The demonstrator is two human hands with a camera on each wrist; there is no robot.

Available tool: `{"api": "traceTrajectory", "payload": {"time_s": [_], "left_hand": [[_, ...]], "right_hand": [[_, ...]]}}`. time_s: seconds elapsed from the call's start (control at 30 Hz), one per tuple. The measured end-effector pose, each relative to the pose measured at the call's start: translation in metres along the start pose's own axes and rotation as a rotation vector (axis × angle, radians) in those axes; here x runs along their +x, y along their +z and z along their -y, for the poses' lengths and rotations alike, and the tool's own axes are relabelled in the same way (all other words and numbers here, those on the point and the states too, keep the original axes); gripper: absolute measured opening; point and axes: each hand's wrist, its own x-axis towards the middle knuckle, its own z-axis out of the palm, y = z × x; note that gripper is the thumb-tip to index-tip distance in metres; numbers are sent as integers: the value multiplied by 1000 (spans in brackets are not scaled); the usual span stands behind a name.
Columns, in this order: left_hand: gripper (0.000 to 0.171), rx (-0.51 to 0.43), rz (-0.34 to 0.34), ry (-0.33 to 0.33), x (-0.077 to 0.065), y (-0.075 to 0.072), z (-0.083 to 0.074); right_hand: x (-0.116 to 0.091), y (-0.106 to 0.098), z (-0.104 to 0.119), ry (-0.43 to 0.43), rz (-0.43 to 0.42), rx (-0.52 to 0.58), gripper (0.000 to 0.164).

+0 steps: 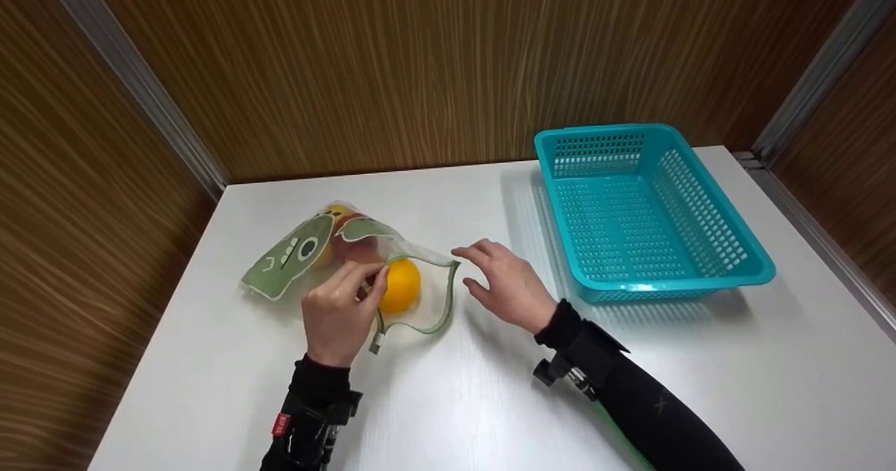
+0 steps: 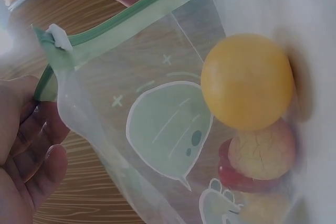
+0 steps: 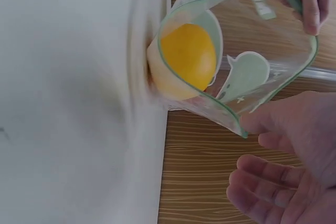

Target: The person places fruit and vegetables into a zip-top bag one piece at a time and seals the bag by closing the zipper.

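Note:
A clear zip bag [image 1: 287, 264] with green cartoon prints lies on the table, its green-edged mouth spread wide. My left hand [image 1: 339, 313] pinches the near side of that rim between thumb and fingers. Just inside the mouth sits an orange [image 1: 404, 285]. Deeper in the bag, a pinkish round fruit [image 2: 262, 150] and other red and yellow pieces show through the film. My right hand [image 1: 509, 285] is beside the rim's right corner, fingers loosely spread, gripping nothing. In the left wrist view a white zip slider [image 2: 60, 38] is at one end of the rim.
A turquoise plastic basket [image 1: 560, 212] with perforated sides stands at the right rear of the white table [image 1: 448, 415], with nothing in it. Wood-patterned panels [image 1: 392, 72] rise behind the table and along both sides.

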Motion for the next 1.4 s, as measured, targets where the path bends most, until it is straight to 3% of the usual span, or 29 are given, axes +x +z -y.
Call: {"api": "traceTrajectory", "payload": {"time_s": [0.33, 0.83, 1.07, 1.23, 1.3, 1.4], "left_hand": [[4, 0, -20, 17, -1, 3, 2], [8, 11, 19, -4, 0, 1, 1], [10, 23, 38, 1, 0, 1, 0], [12, 3, 69, -3, -2, 2, -3], [15, -9, 111, 4, -3, 3, -5], [31, -19, 233, 8, -4, 3, -7]], "right_hand": [[11, 17, 4, -77, -17, -76, 38], [13, 24, -3, -158, -115, -85, 9], [14, 2, 1, -76, -157, -122, 8], [12, -19, 6, -12, -237, -136, 8], [10, -26, 7, 15, -264, -139, 8], [9, -33, 6, 65, -278, -145, 9]]}}
